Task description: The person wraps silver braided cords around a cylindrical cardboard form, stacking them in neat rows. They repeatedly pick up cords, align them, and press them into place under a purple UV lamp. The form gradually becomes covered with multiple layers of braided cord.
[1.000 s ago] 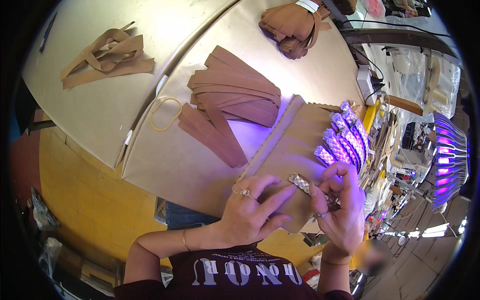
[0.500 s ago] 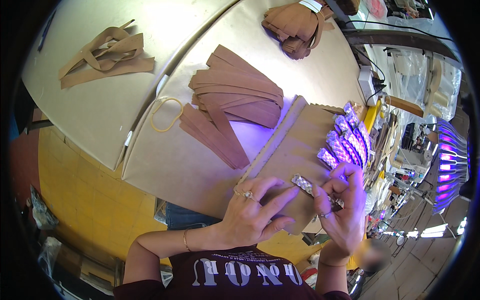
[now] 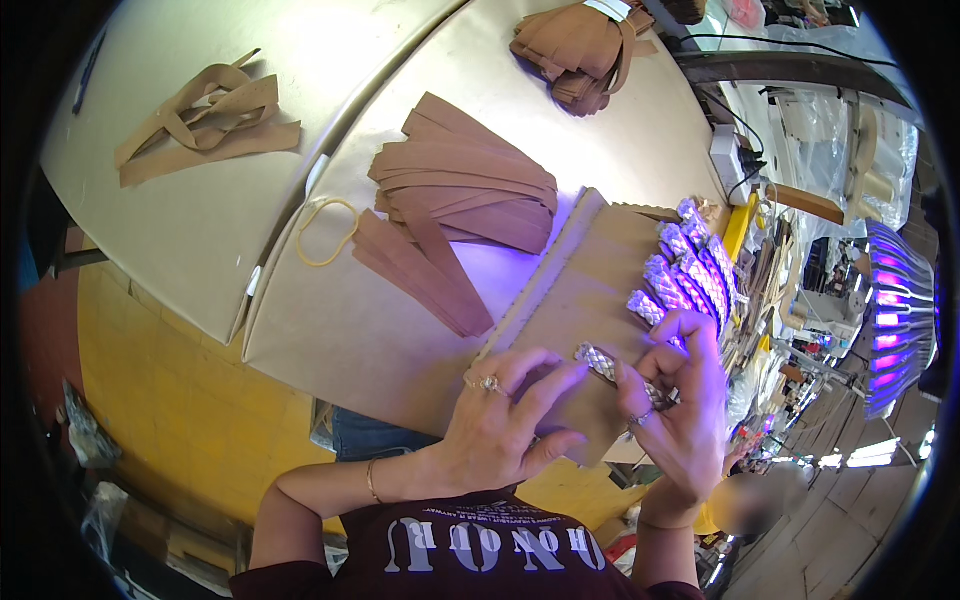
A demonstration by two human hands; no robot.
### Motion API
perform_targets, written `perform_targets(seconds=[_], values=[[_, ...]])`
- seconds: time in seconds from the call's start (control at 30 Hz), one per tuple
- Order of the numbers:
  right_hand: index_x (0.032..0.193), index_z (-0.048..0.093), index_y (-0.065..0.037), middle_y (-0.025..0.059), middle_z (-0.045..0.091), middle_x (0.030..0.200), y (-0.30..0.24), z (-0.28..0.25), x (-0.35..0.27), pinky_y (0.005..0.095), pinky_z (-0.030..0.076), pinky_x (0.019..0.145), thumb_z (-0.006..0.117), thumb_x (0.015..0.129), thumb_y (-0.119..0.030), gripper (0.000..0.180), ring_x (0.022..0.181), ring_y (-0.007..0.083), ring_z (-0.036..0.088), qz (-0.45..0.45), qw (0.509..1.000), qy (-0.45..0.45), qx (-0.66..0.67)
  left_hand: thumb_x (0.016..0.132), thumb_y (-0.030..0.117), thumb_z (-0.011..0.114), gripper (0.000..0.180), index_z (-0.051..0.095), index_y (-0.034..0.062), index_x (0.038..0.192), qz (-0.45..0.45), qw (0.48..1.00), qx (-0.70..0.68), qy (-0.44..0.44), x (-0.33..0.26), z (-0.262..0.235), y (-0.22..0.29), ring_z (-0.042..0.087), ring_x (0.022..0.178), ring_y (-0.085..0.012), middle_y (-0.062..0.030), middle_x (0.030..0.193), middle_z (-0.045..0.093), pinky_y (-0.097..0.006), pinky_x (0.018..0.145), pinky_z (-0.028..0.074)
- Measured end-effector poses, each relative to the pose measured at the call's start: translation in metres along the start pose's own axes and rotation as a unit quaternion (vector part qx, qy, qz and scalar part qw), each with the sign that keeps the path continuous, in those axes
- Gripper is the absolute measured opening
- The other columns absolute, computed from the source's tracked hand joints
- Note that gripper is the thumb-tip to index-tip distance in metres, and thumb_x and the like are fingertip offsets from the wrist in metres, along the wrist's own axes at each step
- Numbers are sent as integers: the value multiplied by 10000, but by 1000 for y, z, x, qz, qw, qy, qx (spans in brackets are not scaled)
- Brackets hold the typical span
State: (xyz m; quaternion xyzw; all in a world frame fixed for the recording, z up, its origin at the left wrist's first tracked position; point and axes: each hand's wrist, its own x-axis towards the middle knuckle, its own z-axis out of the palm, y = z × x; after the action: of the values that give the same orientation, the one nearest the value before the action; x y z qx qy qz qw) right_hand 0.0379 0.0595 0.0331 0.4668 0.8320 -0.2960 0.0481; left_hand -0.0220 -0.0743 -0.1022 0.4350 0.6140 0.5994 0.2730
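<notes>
A short strip of silvery braided trim [image 3: 597,361] lies over a brown board [image 3: 548,318] in front of me. My right hand [image 3: 678,400] pinches its right end between thumb and fingers. My left hand [image 3: 512,415] is held palm down with fingers apart, its index fingertip close to the strip's left end. Whether that fingertip touches the strip I cannot tell. Beyond my right hand, several similar braided pieces [image 3: 685,270] lie in a row at the board's right side, lit purple.
Brown flat strips [image 3: 465,185] lie fanned on the pale table [image 3: 330,290], beside a yellow rubber band [image 3: 328,232]. A bundle of strips [image 3: 580,55] sits farther back, loose strips [image 3: 205,120] at far left. A finned purple lamp [image 3: 888,320] stands at right.
The view has shifted slightly. My right hand still pinches the braided strip and has moved a little up and left with it. My left hand has barely moved.
</notes>
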Motion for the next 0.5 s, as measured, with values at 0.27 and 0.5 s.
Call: perform_targets(seconds=[0.27, 0.5], values=[[1037, 549, -22, 83, 576, 588, 11, -7, -13, 318, 379, 465, 737, 840, -101, 284, 455, 181, 501, -27, 999, 30, -18, 901, 474, 633, 606, 575, 38, 1317, 22, 997, 52, -53, 10, -6, 1, 542, 923, -301, -169, 1124, 510, -405, 805, 474], [783, 668, 27, 35, 571, 581, 46, -38, -45, 264, 364, 496, 725, 873, -180, 232, 513, 83, 473, -22, 995, 59, -79, 874, 396, 696, 588, 564, 53, 1333, 30, 992, 103, -60, 13, -10, 10, 572, 922, -304, -176, 1135, 516, -406, 790, 488]])
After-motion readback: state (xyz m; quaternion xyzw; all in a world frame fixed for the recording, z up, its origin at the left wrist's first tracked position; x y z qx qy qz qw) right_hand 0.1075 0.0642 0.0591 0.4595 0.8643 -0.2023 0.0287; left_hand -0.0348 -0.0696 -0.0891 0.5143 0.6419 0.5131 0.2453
